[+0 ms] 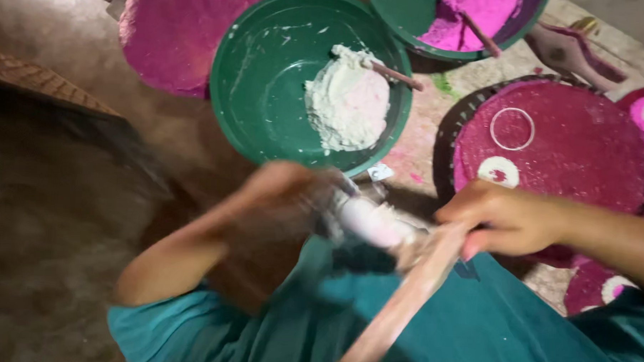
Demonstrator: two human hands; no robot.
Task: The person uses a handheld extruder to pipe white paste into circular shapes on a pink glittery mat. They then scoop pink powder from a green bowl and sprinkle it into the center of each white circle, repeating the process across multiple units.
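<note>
Holding a white lump [367,222], the left hand [282,201] is blurry, while right hand [502,223] fingers [469,247] pinch a stick [403,301] near the green bowl [268,79].

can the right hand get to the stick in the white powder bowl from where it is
Probably yes: the stick lies on the green bowl rim, uncovered, just ahead of the right hand. But that hand already grips a pink stick.

Left hand [282,194] and right hand [502,219], grips closed, meet mid-frame.
</note>
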